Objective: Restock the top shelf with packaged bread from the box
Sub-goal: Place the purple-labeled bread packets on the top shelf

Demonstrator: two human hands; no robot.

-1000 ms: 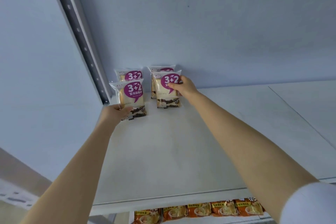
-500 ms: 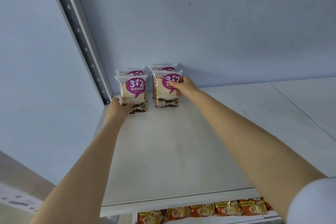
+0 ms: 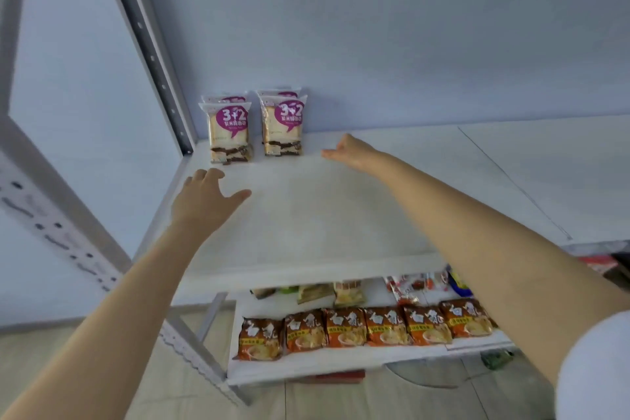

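Observation:
Two front bread packs with purple "3+2" labels stand upright at the back left of the white top shelf [image 3: 341, 208]: the left pack [image 3: 229, 131] and the right pack [image 3: 283, 124]. Behind each one peeks another pack of the same kind. My left hand [image 3: 204, 198] hovers over the shelf in front of the left pack, fingers spread, holding nothing. My right hand [image 3: 347, 152] is to the right of the right pack, apart from it, fingers relaxed and empty. The box is out of view.
A grey perforated upright [image 3: 153, 54] rises at the shelf's back left corner. The lower shelf [image 3: 306, 366] carries a row of orange noodle packs [image 3: 364, 327] and mixed snack packets [image 3: 344, 293] behind. A seam [image 3: 511, 177] divides the top shelf on the right.
Both hands have let go of the front bread packs and drawn back toward me. The view has tilted down, showing more of the lower shelf.

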